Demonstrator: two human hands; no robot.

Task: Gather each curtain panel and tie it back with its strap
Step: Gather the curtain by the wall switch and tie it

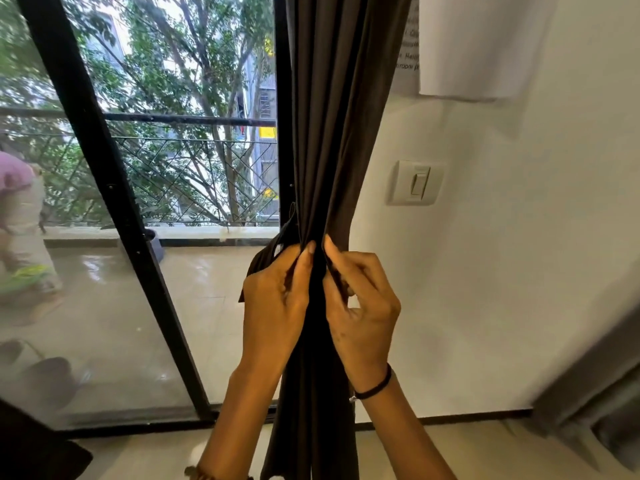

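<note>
A dark brown curtain panel hangs bunched into a narrow column at the right edge of the glass door. My left hand grips the gathered folds from the left, its fingers curled into the cloth. A dark strap end pokes out above and to the left of that hand. From the other side my right hand pinches the fabric, thumb and fingertips pressed into a fold. Both hands meet at the column's middle; which one holds the strap is unclear. Below them the curtain hangs down to the floor.
A black-framed glass sliding door fills the left, with a balcony railing and trees outside and a person at the far left. On the white wall to the right are a light switch and a paper sheet. Grey furniture stands low right.
</note>
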